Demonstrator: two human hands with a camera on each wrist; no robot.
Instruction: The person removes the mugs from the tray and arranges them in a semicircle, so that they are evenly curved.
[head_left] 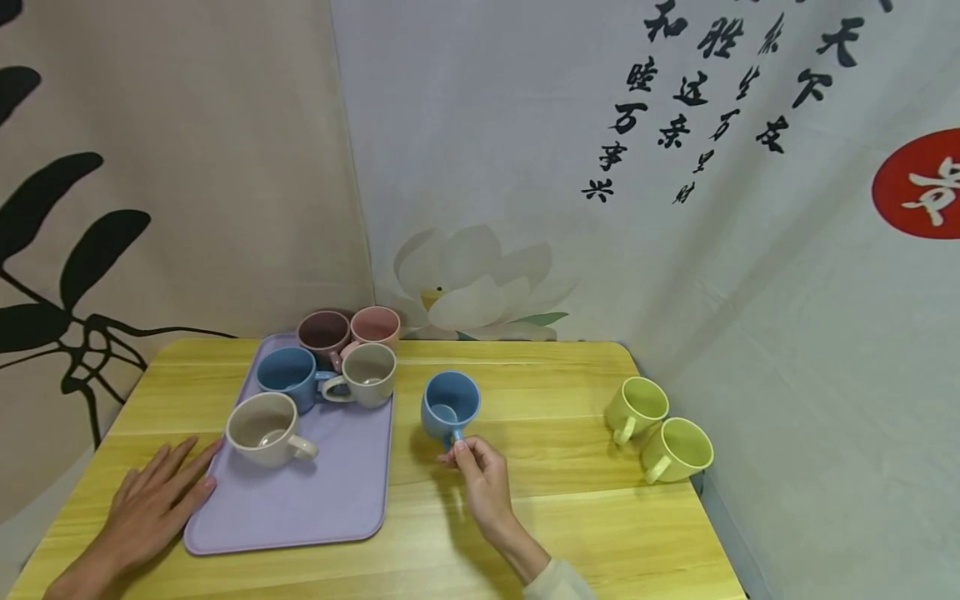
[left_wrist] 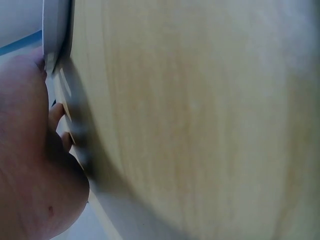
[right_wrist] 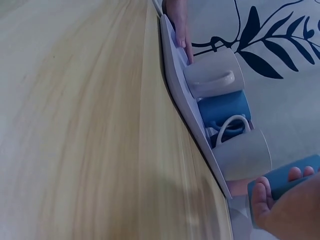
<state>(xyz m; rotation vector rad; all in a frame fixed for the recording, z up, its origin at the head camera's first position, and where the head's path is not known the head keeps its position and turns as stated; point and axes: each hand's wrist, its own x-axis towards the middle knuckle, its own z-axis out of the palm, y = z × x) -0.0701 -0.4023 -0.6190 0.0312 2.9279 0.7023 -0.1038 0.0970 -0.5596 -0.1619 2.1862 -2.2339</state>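
My right hand (head_left: pixel 483 487) pinches the handle of a blue mug (head_left: pixel 450 404), right of the lilac tray (head_left: pixel 345 492). The mug's mouth faces up; whether its base touches the table I cannot tell. My left hand (head_left: pixel 161 500) lies with fingers extended beside the tray's left edge, fingertips touching the rim. On the tray, a cream mug (head_left: pixel 262 429) stands nearest that hand. Behind it are another blue mug (head_left: pixel 288 375), a second pale mug (head_left: pixel 369 375), a dark mauve mug (head_left: pixel 324 333) and a pink mug (head_left: pixel 377 327). The right wrist view shows the held mug partly hidden by fingers.
Two yellow-green mugs, one farther back (head_left: pixel 636 408) and one nearer (head_left: pixel 677 450), stand by the right edge of the wooden table (head_left: pixel 562 533). A printed cloth (head_left: pixel 487 150) hangs behind the table and along its sides.
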